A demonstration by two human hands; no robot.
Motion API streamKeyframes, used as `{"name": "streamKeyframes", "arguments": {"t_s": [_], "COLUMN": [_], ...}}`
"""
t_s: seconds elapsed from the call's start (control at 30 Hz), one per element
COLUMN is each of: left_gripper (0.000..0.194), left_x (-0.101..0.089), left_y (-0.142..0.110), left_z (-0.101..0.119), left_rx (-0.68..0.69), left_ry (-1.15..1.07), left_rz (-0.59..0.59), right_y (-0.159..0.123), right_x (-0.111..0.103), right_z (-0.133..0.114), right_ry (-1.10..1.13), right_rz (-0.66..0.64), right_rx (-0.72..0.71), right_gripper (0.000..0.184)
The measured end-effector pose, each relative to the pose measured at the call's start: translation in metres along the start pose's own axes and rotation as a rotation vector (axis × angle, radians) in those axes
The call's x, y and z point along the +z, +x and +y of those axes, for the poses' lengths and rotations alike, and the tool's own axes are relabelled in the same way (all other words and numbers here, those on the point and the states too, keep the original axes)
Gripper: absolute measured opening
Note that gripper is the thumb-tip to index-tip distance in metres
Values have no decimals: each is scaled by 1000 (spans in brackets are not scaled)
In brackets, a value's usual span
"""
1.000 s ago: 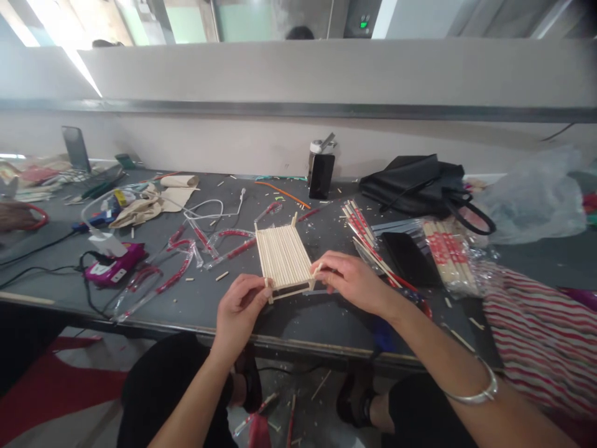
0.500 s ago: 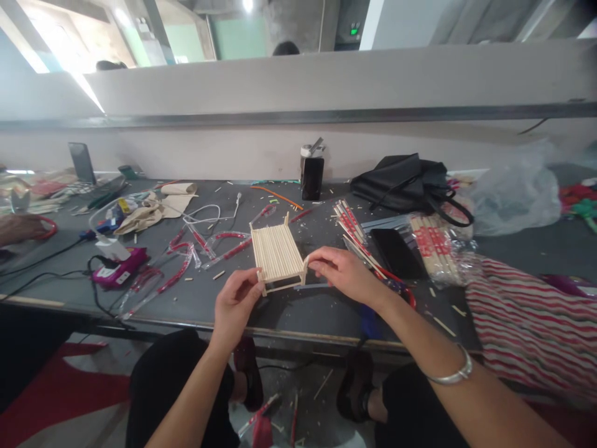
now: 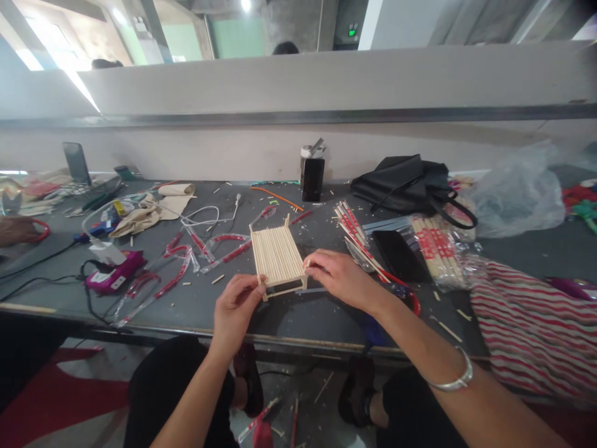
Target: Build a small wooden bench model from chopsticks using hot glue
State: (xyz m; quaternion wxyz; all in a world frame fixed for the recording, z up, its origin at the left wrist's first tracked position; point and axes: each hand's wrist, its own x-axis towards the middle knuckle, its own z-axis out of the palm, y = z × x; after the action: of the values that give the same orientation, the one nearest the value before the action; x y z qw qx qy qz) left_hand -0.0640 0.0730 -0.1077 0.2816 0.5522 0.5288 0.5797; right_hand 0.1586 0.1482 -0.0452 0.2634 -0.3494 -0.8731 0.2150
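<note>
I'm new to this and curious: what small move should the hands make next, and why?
Perhaps the left hand should steady its corner while the right hand gently presses the other into line: both pinch at the near corners of the small stick frame, so that grip seems well placed for it.

The little stick rack (image 3: 278,254) is pale cream, its top lined with close parallel stripes, against the dark grey bench (image 3: 186,311). I see clear wrappers (image 3: 236,252) marked with red, and red again over the cream chopsticks (image 3: 436,249) in their packet. The power strip (image 3: 112,279) is purple, the charger (image 3: 107,252) white, the paper (image 3: 175,205) tan, the thin strip (image 3: 277,195) orange. The bag (image 3: 401,180) is black, the bracelet (image 3: 456,378) silver. Wavy red, whitish and greyish stripes cover the cloth (image 3: 532,330).
</note>
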Motion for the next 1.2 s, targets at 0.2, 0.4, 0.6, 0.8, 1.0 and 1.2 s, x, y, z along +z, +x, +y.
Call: {"name": "streamKeyframes", "arguments": {"t_s": [0.2,0.4,0.6,0.8,1.0,1.2], "left_gripper": [7,6,7,12,16,20], "left_x": [0,0,1,0,2,5], "left_y": [0,0,0,0,1,4], "left_z": [0,1,0,-1,3,7], "left_rx": [-10,-20,-32,-75,-45,-122], "left_ry": [18,12,11,15,14,-63], "left_rz": [-2,1,17,8,42,107], "right_y": [1,2,4,3,-2,-5], "right_x": [-1,0,1,-3,1,16], "right_z": [0,0,0,-1,7,12], "right_ry": [-46,-55,-54,8,136,250], "right_rz": [-42,-45,-42,-37,-14,61], "right_rx": [-25,-22,-16,13,70,152], "right_gripper": [15,15,16,15,24,37]}}
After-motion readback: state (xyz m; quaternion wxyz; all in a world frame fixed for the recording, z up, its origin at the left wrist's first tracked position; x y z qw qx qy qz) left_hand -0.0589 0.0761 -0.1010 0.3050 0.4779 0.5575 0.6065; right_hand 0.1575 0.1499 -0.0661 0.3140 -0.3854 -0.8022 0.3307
